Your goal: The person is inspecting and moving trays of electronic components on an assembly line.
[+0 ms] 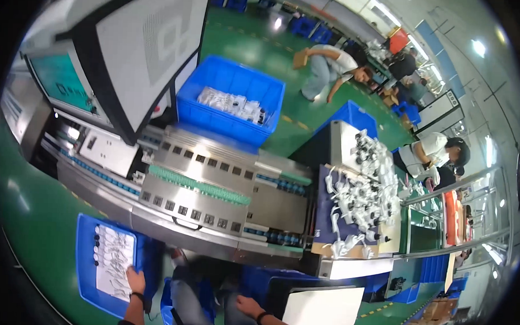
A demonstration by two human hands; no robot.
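My left hand [135, 279] is at the lower left, its fingers closed on the right edge of a white sheet [127, 250] inside a blue bin [85, 271]. On that sheet lie rows of white corded adapters [112, 259], with dark ends along the left side. Part of the fingers is hidden, so the grip shows only in part. My right hand [248, 306] rests by my right knee with its fingers curled in, and nothing shows in it.
A steel conveyor machine [200, 229] crosses in front of me, a tall cabinet [143, 49] at its left. Behind it stands a blue bin [216, 112] of white packs. White corded parts [361, 206] cover the table at right. One person [332, 65] bends over; another [435, 151] works at right.
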